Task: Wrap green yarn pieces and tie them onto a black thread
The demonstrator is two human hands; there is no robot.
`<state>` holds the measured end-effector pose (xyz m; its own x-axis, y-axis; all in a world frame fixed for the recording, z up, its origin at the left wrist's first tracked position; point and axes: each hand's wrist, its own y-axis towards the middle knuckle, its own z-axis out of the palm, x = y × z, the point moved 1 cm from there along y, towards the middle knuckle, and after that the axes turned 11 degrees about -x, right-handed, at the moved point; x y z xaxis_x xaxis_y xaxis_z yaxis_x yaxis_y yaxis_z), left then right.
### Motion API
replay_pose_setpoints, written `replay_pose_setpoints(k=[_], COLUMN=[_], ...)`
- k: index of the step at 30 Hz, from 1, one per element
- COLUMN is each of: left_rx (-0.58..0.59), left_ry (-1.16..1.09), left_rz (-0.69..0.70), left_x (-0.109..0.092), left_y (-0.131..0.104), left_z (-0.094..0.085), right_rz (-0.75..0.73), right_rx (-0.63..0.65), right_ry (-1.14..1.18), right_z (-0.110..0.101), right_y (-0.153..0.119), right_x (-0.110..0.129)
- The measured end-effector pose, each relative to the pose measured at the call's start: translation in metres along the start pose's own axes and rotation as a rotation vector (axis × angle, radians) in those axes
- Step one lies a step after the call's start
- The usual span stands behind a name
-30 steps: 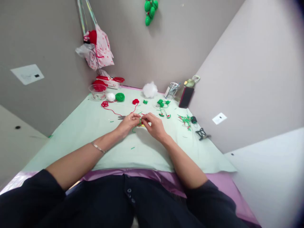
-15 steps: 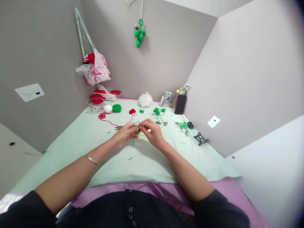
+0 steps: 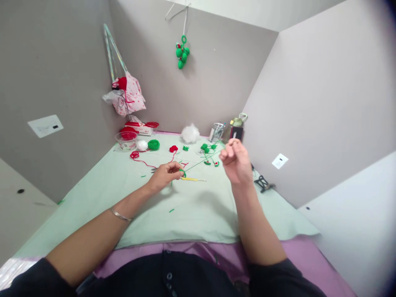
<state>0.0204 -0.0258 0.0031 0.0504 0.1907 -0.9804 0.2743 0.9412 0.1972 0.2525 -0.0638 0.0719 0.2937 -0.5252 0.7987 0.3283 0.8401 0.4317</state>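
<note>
Between the fingertips of my left hand, closed in a pinch, is a small green crochet piece, partly hidden by the fingers. A thin green yarn strand runs taut from it up to the right. My right hand is raised above the table with its fingers pinched on the strand's far end; whether a needle is there is too small to tell. Just below the piece lies a yellow crochet hook. Dark scissors are partly covered behind my left hand.
Red yarn, a green yarn ball, white stuffing and a clear tub stand toward the back. Green crocheted pieces lie right of centre. A black stand is at the right edge, a bottle in the back corner.
My right hand has moved away from the left, up and to the right, stretching the green strand between them. The yellow crochet hook shows more fully. My left hand keeps its pinch.
</note>
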Motion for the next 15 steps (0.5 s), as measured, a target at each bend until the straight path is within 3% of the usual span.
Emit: replay_pose_setpoints(k=[3,7,11,15], left_rx=[0.035,0.078,0.054,-0.031], left_ry=[-0.052,-0.198,-0.312,-0.378], left_rz=[0.000,-0.059,-0.139,-0.187], left_x=[-0.005,-0.008,-0.008,-0.009], left_y=[-0.001,-0.007,-0.008,-0.006], left_z=[0.002,0.006,0.004,0.002], right_rz=[-0.117,-0.100,-0.014,-0.183], right_rx=[-0.148,-0.176,-0.069,0.159], right_ry=[0.029,0.023,-0.172,-0.509], right_z=[-0.014,-0.018,-0.004,0.019], right_y=[0.010,0.016,0.007,-0.019], right_x=[0.013,0.007,-0.016,-0.036])
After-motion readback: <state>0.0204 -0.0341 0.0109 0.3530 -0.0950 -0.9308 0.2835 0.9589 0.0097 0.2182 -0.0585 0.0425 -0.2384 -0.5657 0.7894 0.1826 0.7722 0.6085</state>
